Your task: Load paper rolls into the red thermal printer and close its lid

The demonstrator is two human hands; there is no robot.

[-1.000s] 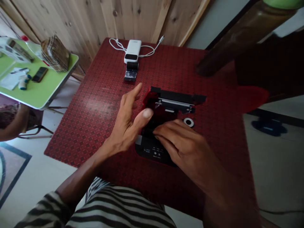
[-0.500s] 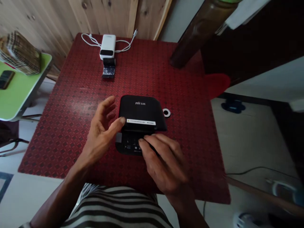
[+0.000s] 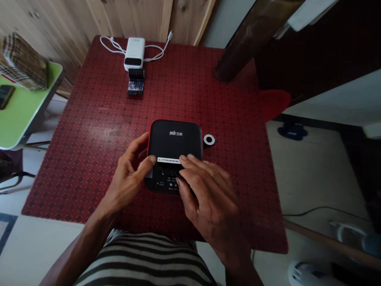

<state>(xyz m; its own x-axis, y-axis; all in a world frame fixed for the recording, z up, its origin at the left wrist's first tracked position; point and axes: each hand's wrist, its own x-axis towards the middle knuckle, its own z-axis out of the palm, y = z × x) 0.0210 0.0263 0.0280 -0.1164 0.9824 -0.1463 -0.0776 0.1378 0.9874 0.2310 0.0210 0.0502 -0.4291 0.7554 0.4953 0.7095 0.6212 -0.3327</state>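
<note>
A black portable printer (image 3: 176,139) with a FEIE logo and a white warning strip on its lid lies on the red patterned table. Its near end carries small buttons or ports with white markings. My left hand (image 3: 127,174) grips the left side, thumb at the lid's edge and fingers down along the casing. Over the near right corner rests my right hand (image 3: 210,194), its fingers stretched onto the lid's lower edge and the thumb beside the markings, covering that corner. Just right of the printer is a white ring with a black centre (image 3: 209,140).
A white power bank (image 3: 135,53) with a white cable (image 3: 159,55) lies at the back of the table (image 3: 98,119), by a small black roll (image 3: 136,81). A dark post (image 3: 238,55) stands at the back right. At left, a green table (image 3: 18,115) holds a plaid bag (image 3: 25,63).
The printer's lid has gone down from a raised, tilted position to lying level. My right fingers have moved up onto its near edge, and my left fingers have come against the side.
</note>
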